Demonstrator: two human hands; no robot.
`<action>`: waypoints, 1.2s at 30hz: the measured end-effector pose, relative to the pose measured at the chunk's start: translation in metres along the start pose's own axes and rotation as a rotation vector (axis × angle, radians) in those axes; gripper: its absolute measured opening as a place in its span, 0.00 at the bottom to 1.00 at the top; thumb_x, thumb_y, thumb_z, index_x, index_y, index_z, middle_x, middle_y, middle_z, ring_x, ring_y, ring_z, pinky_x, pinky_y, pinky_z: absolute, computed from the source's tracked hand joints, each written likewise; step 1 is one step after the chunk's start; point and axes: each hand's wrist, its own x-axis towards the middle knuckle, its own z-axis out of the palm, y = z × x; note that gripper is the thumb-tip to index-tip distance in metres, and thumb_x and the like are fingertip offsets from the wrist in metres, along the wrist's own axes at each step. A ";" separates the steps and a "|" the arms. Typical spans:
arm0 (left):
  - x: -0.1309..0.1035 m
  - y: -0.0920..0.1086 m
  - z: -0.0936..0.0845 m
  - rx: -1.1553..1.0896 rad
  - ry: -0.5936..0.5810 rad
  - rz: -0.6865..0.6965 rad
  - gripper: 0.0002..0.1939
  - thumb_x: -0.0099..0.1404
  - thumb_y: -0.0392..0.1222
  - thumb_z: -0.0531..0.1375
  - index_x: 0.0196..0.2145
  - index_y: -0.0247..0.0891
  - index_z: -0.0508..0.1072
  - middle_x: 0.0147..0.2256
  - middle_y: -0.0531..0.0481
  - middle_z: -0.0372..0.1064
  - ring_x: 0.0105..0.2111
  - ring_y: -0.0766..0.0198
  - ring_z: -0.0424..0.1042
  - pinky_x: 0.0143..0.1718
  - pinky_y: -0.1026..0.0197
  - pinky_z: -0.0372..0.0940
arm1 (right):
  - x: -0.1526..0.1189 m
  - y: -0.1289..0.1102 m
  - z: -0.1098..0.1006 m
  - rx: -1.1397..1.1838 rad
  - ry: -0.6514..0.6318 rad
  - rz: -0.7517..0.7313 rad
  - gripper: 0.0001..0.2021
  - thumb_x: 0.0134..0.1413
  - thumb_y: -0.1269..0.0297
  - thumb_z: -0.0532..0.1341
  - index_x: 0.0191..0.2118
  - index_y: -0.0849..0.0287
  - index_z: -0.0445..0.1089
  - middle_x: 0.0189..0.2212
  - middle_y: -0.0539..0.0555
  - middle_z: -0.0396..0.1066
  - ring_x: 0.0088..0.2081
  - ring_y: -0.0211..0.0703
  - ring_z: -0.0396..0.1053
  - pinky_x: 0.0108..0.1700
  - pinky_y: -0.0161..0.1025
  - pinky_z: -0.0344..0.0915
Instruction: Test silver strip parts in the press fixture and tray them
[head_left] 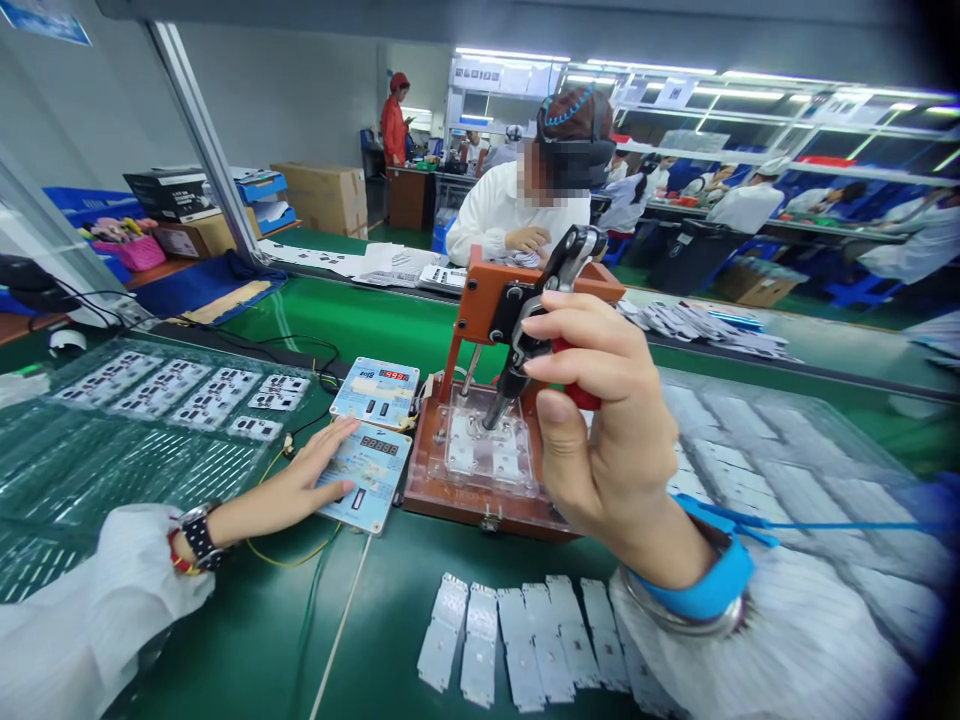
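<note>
My right hand is closed round the red handle of a toggle clamp. The clamp is mounted on an orange-brown test fixture, and its plunger points down at a clear plate. White boards show beneath that plate. My left hand rests with fingers stretched out on the left side of a light-blue meter panel, whose display looks unlit. A second meter panel just behind it shows red digits. Several silvery-white board strips lie in front of the fixture, partly covered by my right sleeve.
Bubble-pattern trays on the left hold boards with black parts. On the right, a clear tray carries rows of white boards. Cables run behind the panels. A green conveyor belt crosses behind, with a co-worker beyond it.
</note>
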 end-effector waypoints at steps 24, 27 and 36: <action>-0.004 0.021 -0.020 0.214 0.012 0.070 0.32 0.68 0.53 0.56 0.66 0.49 0.52 0.68 0.47 0.41 0.67 0.44 0.41 0.63 0.38 0.48 | -0.001 -0.002 0.001 0.046 0.034 -0.002 0.05 0.61 0.71 0.52 0.41 0.60 0.63 0.43 0.59 0.67 0.53 0.53 0.65 0.56 0.58 0.63; -0.018 0.055 -0.012 0.458 0.232 0.278 0.21 0.70 0.48 0.55 0.59 0.45 0.64 0.63 0.46 0.57 0.65 0.47 0.48 0.64 0.40 0.48 | -0.001 -0.002 0.001 0.049 0.023 0.023 0.05 0.62 0.69 0.51 0.42 0.57 0.63 0.44 0.58 0.67 0.54 0.53 0.65 0.56 0.61 0.63; -0.031 0.136 0.088 0.509 -0.286 0.596 0.50 0.58 0.67 0.60 0.62 0.21 0.55 0.63 0.27 0.52 0.62 0.40 0.56 0.59 0.43 0.59 | 0.000 -0.001 -0.003 0.037 -0.024 0.001 0.06 0.63 0.68 0.50 0.43 0.55 0.62 0.44 0.57 0.66 0.55 0.51 0.64 0.58 0.60 0.62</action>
